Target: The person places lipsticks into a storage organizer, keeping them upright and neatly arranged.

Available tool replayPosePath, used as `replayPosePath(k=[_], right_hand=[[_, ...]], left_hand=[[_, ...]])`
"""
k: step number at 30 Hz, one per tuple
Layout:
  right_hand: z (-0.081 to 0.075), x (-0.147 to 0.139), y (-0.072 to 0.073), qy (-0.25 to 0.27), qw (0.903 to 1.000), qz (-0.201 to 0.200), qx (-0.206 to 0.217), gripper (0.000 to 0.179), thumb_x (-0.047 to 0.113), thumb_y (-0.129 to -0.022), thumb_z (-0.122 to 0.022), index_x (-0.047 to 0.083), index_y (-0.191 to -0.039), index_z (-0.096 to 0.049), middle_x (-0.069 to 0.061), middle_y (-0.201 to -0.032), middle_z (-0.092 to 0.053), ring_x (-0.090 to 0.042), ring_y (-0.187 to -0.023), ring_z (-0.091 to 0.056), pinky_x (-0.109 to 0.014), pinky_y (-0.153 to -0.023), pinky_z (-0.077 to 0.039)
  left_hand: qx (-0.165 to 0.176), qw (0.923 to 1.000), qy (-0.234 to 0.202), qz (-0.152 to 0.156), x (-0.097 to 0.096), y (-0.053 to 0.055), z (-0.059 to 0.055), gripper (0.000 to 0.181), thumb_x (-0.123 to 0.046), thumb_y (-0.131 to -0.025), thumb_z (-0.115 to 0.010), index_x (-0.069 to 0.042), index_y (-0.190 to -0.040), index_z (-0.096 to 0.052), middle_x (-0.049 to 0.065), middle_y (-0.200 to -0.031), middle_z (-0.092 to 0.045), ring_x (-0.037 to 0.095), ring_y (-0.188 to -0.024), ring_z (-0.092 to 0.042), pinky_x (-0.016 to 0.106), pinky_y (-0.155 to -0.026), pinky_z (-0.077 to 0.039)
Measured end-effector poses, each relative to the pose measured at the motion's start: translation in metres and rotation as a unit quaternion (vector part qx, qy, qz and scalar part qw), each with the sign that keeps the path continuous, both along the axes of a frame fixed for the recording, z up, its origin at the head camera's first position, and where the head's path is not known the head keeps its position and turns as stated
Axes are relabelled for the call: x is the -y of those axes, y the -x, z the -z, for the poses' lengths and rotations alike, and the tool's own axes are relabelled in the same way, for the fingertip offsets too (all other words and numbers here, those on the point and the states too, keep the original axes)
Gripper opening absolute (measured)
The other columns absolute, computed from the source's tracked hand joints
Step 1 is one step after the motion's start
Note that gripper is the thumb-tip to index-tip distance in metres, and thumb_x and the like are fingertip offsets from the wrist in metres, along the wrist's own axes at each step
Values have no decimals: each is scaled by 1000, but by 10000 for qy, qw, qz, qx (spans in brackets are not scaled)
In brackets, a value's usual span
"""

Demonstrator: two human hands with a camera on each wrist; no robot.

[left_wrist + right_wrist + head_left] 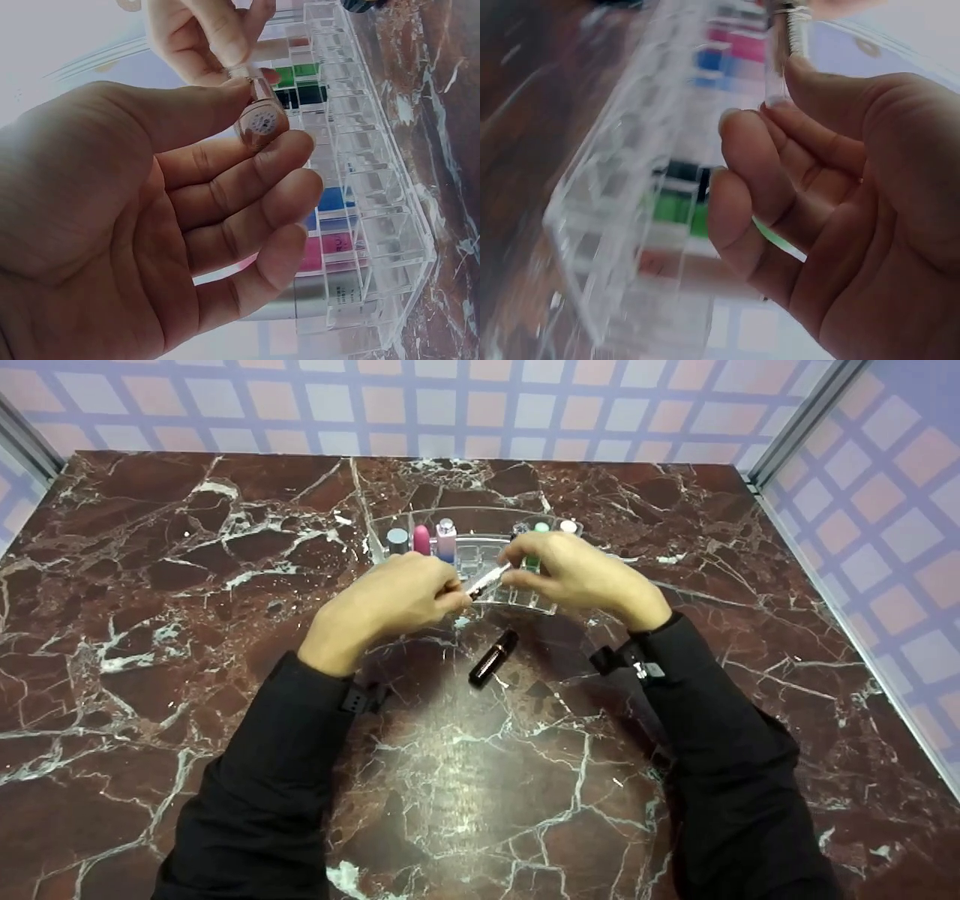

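Observation:
A slim, clear lip gloss tube (489, 578) is held slanted between both hands above the front of a clear acrylic organizer (480, 540). My left hand (396, 596) pinches its lower end between thumb and index finger; a round speckled label shows on the base (262, 121) in the left wrist view. At the upper end, my right hand (576, 574) pinches the tube with thumb and fingertips, the other fingers loosely bent. Nearer to me, a black lipstick (493, 660) with a gold band lies slanted on the table.
On the organizer's left side stand a grey-capped tube (397, 540), a bright pink tube (421, 540) and a pink-and-blue tube (445, 540). Green-capped (541, 529) and white-capped (568, 526) tubes stand on its right. A patterned wall (480, 409) borders the dark red marbled table (187, 660).

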State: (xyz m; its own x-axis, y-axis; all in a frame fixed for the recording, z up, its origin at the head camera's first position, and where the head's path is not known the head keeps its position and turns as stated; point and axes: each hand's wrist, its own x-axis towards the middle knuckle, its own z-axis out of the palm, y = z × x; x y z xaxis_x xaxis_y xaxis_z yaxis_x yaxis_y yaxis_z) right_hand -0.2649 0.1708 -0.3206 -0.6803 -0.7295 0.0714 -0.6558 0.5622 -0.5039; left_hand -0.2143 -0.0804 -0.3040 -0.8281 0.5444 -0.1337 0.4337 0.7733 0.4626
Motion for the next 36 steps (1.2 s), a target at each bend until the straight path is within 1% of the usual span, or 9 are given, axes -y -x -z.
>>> replayPosePath(k=[4,6,13,17,19,23,28,31,36], right_hand=[[-6,3,1,402,9965,291,673,28,23,-104,-64,6,-127,-65,-12,-102,-69,-27,-64,-64,-28,-54,-53],[-9,3,1,520,9938,446,881,29,25,-105,-63,8,-128,-65,-14,-104,-69,-27,-61,-64,-28,-49,-52],[-9,2,-1,467,9904,861,980,31,31,-106,-61,7,-124,-67,-14,-110,-69,-20,-62,-65,-26,-53,-53],[-7,5,-3,446,9862,1038,1207,39,37,-108,-55,6,-129,-66,-15,-113,-69,-31,-66,-68,-29,-55,-54],[-7,7,-5,466,9846,1124,1257,43,41,-109,-52,7,-131,-65,-16,-110,-70,-36,-68,-69,-34,-59,-56],[-7,11,-7,509,9837,1160,1279,45,42,-110,-47,6,-128,-65,-20,-104,-70,-30,-63,-69,-41,-62,-59],[-6,13,-7,601,9789,1249,1500,42,39,-111,-47,6,-129,-64,-18,-115,-68,-16,-57,-64,-33,-56,-56],[-5,13,-7,616,9769,1287,1589,42,40,-110,-48,8,-133,-62,-15,-118,-66,-17,-59,-63,-31,-54,-53],[-4,14,-7,617,9764,1290,1615,43,43,-109,-48,11,-135,-60,-16,-112,-67,-24,-63,-65,-32,-52,-51]], left_hand=[[-15,10000,-62,42,1,0,-1,28,-29,-108,-56,-6,-108,-73,2,-76,-59,11,-58,-45,28,-55,-41],[-6,9999,-96,69,1,0,-2,30,-31,-109,-55,-7,-110,-73,2,-77,-60,11,-58,-45,28,-55,-41],[82,9994,-280,207,0,-1,-3,33,-32,-110,-53,-7,-119,-72,2,-79,-61,10,-57,-44,28,-54,-41],[188,9988,-348,285,0,-1,-2,33,-34,-109,-53,-6,-110,-72,4,-81,-62,11,-59,-46,29,-57,-44],[231,9984,-397,324,-1,-1,-1,33,-35,-109,-53,-7,-103,-70,4,-81,-61,12,-60,-48,30,-59,-45],[305,9978,-460,381,-3,0,2,33,-36,-109,-54,-9,-94,-63,1,-79,-54,13,-63,-47,32,-60,-44],[452,9968,-476,465,-5,1,5,33,-35,-109,-52,-8,-94,-60,-1,-79,-51,13,-64,-45,31,-60,-42],[508,9963,-478,493,-5,2,6,34,-35,-110,-52,-5,-97,-62,-1,-79,-51,13,-65,-46,31,-60,-43],[675,9952,-505,491,-5,2,7,34,-35,-110,-51,-4,-101,-62,-1,-79,-52,12,-65,-45,30,-60,-42]])
